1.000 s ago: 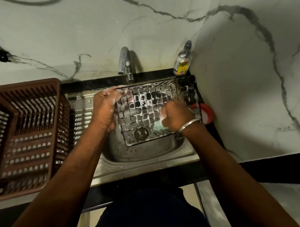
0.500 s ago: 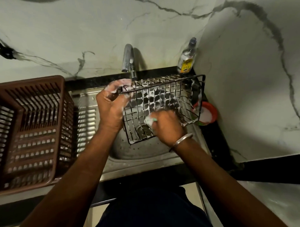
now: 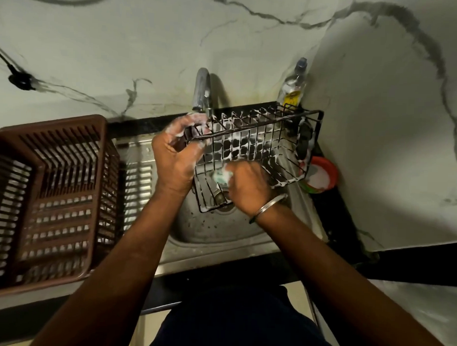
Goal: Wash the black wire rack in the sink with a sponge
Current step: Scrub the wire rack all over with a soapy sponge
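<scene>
The black wire rack (image 3: 259,145) is tilted over the steel sink (image 3: 220,237), its wires streaked with white foam. My left hand (image 3: 175,155), covered in suds, grips the rack's upper left corner just below the tap. My right hand (image 3: 247,189) holds a green sponge (image 3: 220,177) and presses it against the lower part of the rack. A metal bangle sits on my right wrist. The sink drain is mostly hidden behind the rack and my right hand.
A brown plastic dish basket (image 3: 47,200) stands on the drainboard to the left. The steel tap (image 3: 202,94) rises behind the rack. A soap bottle (image 3: 294,84) stands at the back right, and a round red container (image 3: 319,174) sits at the sink's right edge.
The rack has been lifted and tipped from lying flat over the basin. My right hand with the sponge slid down and left to the rack's lower part.
</scene>
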